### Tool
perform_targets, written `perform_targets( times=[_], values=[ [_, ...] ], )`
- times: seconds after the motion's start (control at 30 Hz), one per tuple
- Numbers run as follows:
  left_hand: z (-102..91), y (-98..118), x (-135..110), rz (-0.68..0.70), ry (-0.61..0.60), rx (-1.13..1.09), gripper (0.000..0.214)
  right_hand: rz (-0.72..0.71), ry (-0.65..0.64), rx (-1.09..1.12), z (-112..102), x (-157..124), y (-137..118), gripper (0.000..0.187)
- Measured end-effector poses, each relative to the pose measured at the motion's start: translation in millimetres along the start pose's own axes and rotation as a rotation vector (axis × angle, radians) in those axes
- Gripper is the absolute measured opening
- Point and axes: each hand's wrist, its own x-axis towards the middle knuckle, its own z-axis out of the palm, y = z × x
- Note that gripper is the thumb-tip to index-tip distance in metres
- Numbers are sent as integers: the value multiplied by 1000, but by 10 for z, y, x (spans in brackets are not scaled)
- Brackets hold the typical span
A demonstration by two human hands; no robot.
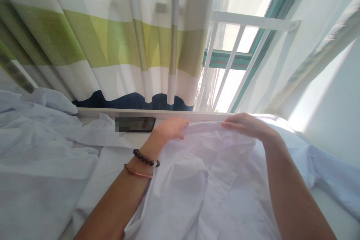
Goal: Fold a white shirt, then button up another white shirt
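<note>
A white garment (222,180), perhaps a shirt or coat, lies spread and wrinkled in front of me. Its far edge is stretched between my two hands. My left hand (170,127) pinches that edge on the left, with dark beads and a copper-coloured band on the wrist. On the right, my right hand (243,123) grips the same edge between thumb and fingers. Just left of my left hand lies a dark phone (143,124), partly covered by a blurred patch. A sleeve-like length of white cloth (334,180) reaches out to the right.
More crumpled white cloth (47,165) covers the left side. Along the far side runs a low white ledge (95,112). Behind it hangs a white and green curtain (112,45). White railing bars (225,71) and a green-framed window stand at back right, beside a white wall (332,112).
</note>
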Motion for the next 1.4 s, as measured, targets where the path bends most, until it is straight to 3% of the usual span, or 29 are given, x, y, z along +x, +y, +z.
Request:
perform_targets(
  times=[0.1, 0.23, 0.4, 0.53, 0.63, 0.73, 0.87, 1.0, 1.1, 1.2, 1.3, 1.4],
  values=[
    [-10, 47, -3, -3, -1, 65, 37, 3, 40, 36, -62, -57, -2, 44],
    [-109, 1, -33, -4, 62, 95, 13, 34, 201, 142, -106, -85, 57, 45],
    [-238, -144, -117, 5, 127, 90, 18, 68, 326, 169, -55, -25, 127, 41],
    [-236, -245, -130, -52, 161, 123, 22, 48, 260, 57, 16, 97, 219, 29],
    [-188, -318, -10, -121, 166, 169, 21, 49, 216, -131, 71, 304, 333, 20],
    [-165, -364, 195, -163, 176, 238, 23, 83, 261, -252, 168, 611, 430, 19],
    [-247, -316, 387, -137, 253, 342, 30, 106, 340, -363, 327, 929, 455, 23],
    [-327, -124, 259, -38, 359, 403, 33, 40, 426, -458, 413, 857, 335, 32],
    [-202, 68, -68, 110, 349, 401, 22, -41, 444, -492, 472, 583, 174, 30],
    [104, 236, -491, 199, 228, 354, 24, -118, 365, -427, 600, 245, 21, 19],
    [475, 314, -875, 111, 122, 332, 28, -44, 193, -257, 815, -70, -41, 24],
    [777, 254, -1126, 58, 148, 315, 49, 19, 133, -203, 1071, -293, 22, 31]
  ],
)
